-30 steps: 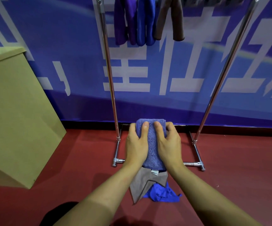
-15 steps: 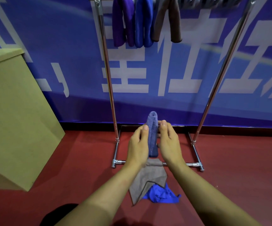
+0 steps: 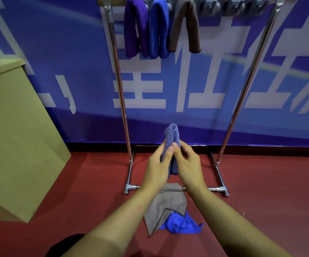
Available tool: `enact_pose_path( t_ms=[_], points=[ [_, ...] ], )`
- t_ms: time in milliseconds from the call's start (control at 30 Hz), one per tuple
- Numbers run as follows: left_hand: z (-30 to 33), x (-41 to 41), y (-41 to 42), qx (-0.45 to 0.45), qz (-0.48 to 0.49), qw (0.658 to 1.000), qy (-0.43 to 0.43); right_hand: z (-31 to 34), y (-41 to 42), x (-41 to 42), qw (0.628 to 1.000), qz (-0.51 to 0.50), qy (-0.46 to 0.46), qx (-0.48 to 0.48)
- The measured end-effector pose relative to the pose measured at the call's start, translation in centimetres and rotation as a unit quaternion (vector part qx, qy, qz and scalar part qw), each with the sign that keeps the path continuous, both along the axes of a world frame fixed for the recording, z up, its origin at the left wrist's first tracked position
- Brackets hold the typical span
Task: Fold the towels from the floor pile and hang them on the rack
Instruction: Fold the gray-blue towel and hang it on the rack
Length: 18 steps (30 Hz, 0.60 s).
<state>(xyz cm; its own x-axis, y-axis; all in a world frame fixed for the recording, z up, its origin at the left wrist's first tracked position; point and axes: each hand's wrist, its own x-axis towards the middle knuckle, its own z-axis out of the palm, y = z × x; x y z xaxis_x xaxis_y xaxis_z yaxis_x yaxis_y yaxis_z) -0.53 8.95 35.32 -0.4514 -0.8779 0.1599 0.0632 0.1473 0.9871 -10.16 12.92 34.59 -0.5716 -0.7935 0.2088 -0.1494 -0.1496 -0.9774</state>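
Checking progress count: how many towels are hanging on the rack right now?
3, side by side at the bar's left end: purple towel, blue towel, brown towel. The bar's top is cut off by the frame, so more could be hidden.

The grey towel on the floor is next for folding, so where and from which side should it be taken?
Judging by its pose, pinch the grey towel at its far edge, which lies draped up over the rack's base bar, coming from above. That end is raised and uncovered; its near end overlaps the blue towel.
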Motion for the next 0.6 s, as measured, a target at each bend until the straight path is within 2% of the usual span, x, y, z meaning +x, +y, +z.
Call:
enact_pose_path(
  t_ms=[100, 200, 333, 467, 600],
  points=[
    [1.0, -0.6, 0.4, -0.017, -0.001, 1.0, -0.009, 0.9, 0.2, -0.8, 1.0, -0.009, 0.001, -0.007],
    [2.3, -1.4, 0.1, -0.048, 0.042, 0.998, -0.018, 2.7, 0.8, -2.0, 0.999, -0.029, 0.019, -0.015],
    [4.9, -2.7, -0.8, -0.135, 0.09, 0.984, -0.072, 6.2, 1.1, -4.3, 0.997, -0.056, 0.055, -0.024],
    [8.4, -4.3, -1.2, -0.216, 0.088, 0.964, -0.127, 9.7, 0.7, -6.4, 0.994, -0.068, 0.083, -0.036],
    [12.6, -6.8, -2.1, -0.234, 0.103, 0.957, -0.136, 13.5, 0.3, -8.3, 0.988, -0.085, 0.117, -0.056]
  ],
)
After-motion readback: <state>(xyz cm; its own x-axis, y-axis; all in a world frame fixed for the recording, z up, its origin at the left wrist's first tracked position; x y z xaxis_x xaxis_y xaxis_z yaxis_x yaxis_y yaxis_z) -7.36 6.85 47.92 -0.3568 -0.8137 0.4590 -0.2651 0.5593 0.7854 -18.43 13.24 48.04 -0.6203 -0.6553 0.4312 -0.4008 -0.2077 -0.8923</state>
